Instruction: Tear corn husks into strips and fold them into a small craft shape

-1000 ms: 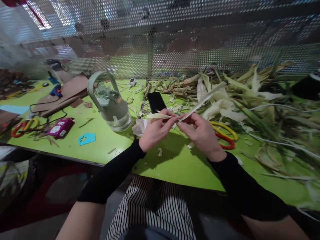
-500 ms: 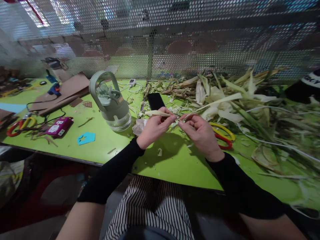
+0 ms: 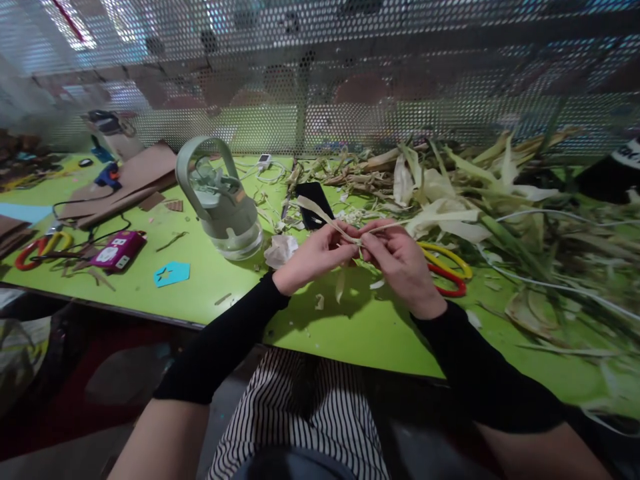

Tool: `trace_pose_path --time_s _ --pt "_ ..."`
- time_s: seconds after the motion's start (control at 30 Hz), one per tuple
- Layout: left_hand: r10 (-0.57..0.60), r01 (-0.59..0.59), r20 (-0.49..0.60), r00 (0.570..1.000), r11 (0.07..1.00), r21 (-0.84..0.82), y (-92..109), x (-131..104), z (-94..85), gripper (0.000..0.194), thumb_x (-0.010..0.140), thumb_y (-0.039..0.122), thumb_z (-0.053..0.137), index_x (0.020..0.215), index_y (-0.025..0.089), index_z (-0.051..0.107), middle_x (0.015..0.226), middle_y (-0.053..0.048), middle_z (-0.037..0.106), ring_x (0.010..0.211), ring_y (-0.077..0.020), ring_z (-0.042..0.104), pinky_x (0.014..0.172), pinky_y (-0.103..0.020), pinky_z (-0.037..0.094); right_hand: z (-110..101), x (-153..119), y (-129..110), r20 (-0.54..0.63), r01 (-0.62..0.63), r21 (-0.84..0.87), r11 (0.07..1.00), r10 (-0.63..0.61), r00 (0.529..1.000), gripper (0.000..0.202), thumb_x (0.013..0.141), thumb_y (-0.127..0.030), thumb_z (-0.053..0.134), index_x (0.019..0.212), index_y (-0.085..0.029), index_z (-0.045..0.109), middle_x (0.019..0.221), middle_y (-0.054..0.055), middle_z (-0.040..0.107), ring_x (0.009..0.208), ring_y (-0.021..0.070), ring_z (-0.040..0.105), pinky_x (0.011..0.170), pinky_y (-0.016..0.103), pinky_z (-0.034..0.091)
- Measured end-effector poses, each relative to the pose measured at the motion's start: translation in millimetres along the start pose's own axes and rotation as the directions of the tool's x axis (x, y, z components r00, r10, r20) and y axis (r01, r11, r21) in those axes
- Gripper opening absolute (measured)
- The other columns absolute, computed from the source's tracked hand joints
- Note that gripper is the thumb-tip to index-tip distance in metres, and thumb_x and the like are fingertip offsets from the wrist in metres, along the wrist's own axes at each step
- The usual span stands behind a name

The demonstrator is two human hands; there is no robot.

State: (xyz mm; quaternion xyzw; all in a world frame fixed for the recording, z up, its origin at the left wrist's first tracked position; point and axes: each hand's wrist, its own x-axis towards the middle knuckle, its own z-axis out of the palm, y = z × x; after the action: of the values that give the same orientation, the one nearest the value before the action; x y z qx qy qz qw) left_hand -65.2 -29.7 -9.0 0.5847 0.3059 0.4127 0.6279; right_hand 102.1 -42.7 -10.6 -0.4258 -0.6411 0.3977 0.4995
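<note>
Pale strips of corn husk (image 3: 317, 209) run between my two hands above the green table. My left hand (image 3: 325, 253) pinches them between thumb and fingers, one end sticking up toward the back left. Close beside it, my right hand (image 3: 393, 260) is closed on the same strips, thumb against fingers. The fingertips nearly meet, and they hide the spot where the strips cross. A thin husk piece (image 3: 341, 285) hangs below the hands. Scissors with red and yellow handles (image 3: 447, 270) lie just right of my right hand, partly covered by it.
A pale green water bottle (image 3: 220, 207) stands left of my hands. Behind them lies a black phone (image 3: 313, 200). Heaped corn husks (image 3: 450, 193) fill the right side. A purple box (image 3: 119, 251), cardboard (image 3: 130, 180) and a second pair of scissors (image 3: 43, 250) lie left. A perforated metal screen (image 3: 260, 87) closes the back.
The husk strip at my left hand now points up and back instead of lying flatter to the left. My hands have drawn closer together, and a thin piece now hangs below them.
</note>
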Motion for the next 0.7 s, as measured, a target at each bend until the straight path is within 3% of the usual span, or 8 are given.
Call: trace_pose_path --time_s 0.1,0.27,0.37,0.5,0.6,0.7 --pt "-0.015 0.015 0.016 1.0 1.0 -0.019 0.0 0.5 1.5 0.014 0.092 0.024 0.064 0.094 0.015 0.054 0.079 0.0 0.065 0.066 -0.008 0.059 0.069 -0.025 0.046 -0.2 -1.3 1.4 -0.003 0.006 -0.049 0.999 -0.006 1.0 0.03 0.091 -0.051 0.067 0.091 -0.022 0.062 0.071 -0.002 0.057 0.06 0.0126 0.055 0.054 0.027 0.045" --pt "-0.078 0.078 -0.098 0.992 0.997 0.0 -2.3 2.9 5.5 0.007 0.09 0.01 0.06 0.091 0.014 0.055 0.072 0.006 0.059 0.059 -0.0043 0.058 0.064 -0.02 0.045 0.8 -2.5 6.8 -0.076 0.004 -0.133 0.991 -0.014 0.997 0.038 0.095 -0.06 0.058 0.094 -0.023 0.066 0.078 0.002 0.064 0.064 0.015 0.059 0.055 0.028 0.049" --pt "-0.106 0.108 -0.086 0.991 0.994 0.02 -3.7 3.3 6.1 0.009 0.089 0.005 0.058 0.086 0.014 0.055 0.069 0.006 0.058 0.057 -0.0041 0.058 0.062 -0.02 0.045 0.8 -2.1 9.2 -0.105 0.13 -0.328 0.936 -0.173 0.979 0.036 0.099 -0.054 0.054 0.088 -0.023 0.068 0.089 0.005 0.07 0.076 0.0188 0.065 0.068 0.033 0.054" --pt "-0.161 0.162 -0.028 0.987 0.987 0.018 -7.2 2.8 4.6 0.011 0.087 0.005 0.06 0.083 0.014 0.055 0.063 0.006 0.06 0.057 -0.0048 0.058 0.064 -0.021 0.046 0.4 -4.3 8.6 -0.108 0.241 -0.551 0.799 -0.355 0.929 0.029 0.1 -0.041 0.053 0.083 -0.023 0.069 0.086 0.005 0.074 0.084 0.0228 0.067 0.078 0.039 0.053" --pt "-0.209 0.209 -0.004 0.978 0.977 -0.047 -8.8 2.8 5.3 0.012 0.088 0.007 0.062 0.08 0.014 0.055 0.062 0.004 0.062 0.056 -0.0047 0.057 0.067 -0.022 0.047 -1.0 -5.1 7.1 -0.137 0.201 -0.543 0.815 -0.323 0.937 0.029 0.099 -0.04 0.054 0.083 -0.023 0.071 0.087 0.005 0.074 0.084 0.023 0.067 0.078 0.038 0.052" --pt "-0.255 0.252 0.006 0.967 0.954 -0.165 -7.9 4.2 7.9 0.013 0.089 0.006 0.061 0.079 0.013 0.056 0.064 0.004 0.062 0.059 -0.0047 0.058 0.072 -0.024 0.05 -4.9 -0.5 8.7 -0.152 0.086 -0.45 0.889 -0.171 0.973 0.036 0.098 -0.051 0.056 0.083 -0.023 0.073 0.084 0.005 0.073 0.079 0.0225 0.066 0.073 0.038 0.053"
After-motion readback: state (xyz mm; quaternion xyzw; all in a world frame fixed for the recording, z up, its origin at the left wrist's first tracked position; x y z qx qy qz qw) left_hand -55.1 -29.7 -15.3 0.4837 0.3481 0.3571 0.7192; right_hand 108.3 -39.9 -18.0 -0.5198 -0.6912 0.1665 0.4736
